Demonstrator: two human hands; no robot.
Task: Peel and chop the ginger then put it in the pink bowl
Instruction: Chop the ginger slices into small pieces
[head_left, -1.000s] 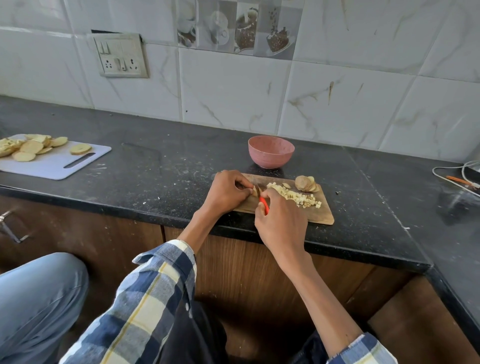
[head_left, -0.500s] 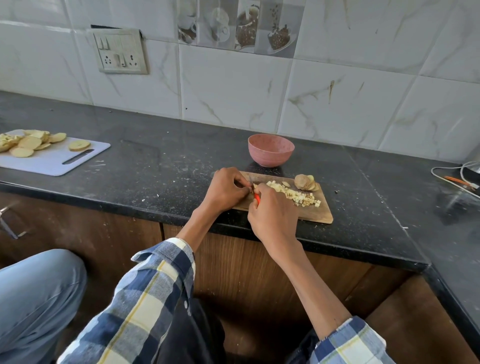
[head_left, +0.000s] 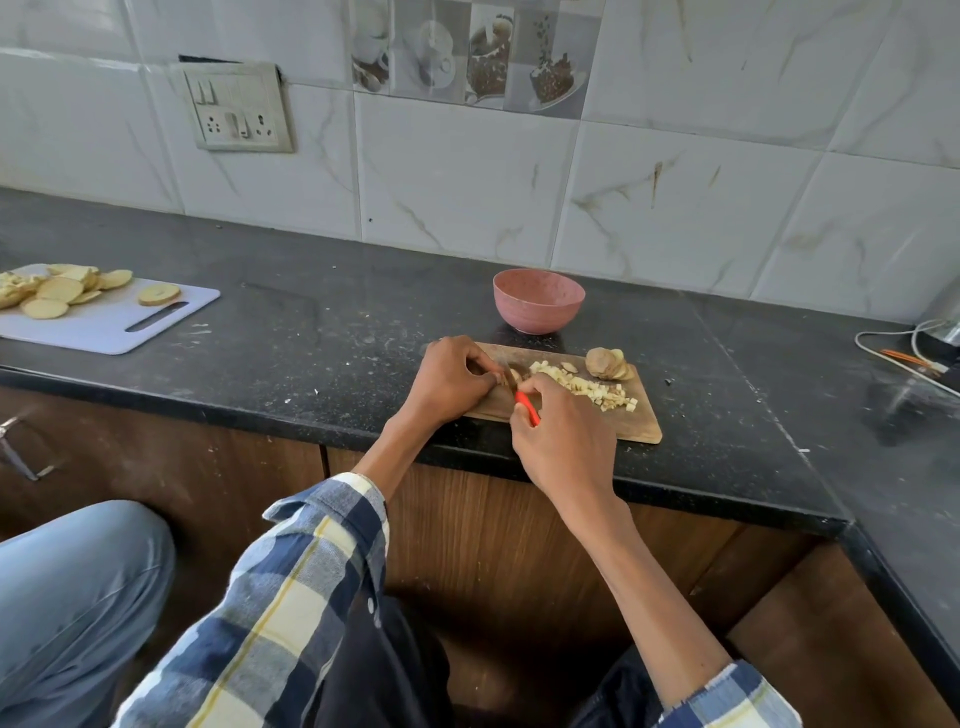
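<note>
My left hand (head_left: 451, 378) pinches a ginger piece (head_left: 514, 375) on the wooden board (head_left: 631, 423), right hand (head_left: 563, 441) w/ grip round the orange-handled knife (head_left: 526, 407), chopped bits (head_left: 587, 387) beside

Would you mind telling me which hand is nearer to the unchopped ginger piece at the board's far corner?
Right. The right hand sits below-left of the ginger piece; the left hand lies farther left.

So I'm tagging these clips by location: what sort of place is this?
Most likely a home kitchen: a dark stone counter under a tiled wall, a wooden chopping board with chopped ginger beside a pink bowl, and a wall socket.
</note>
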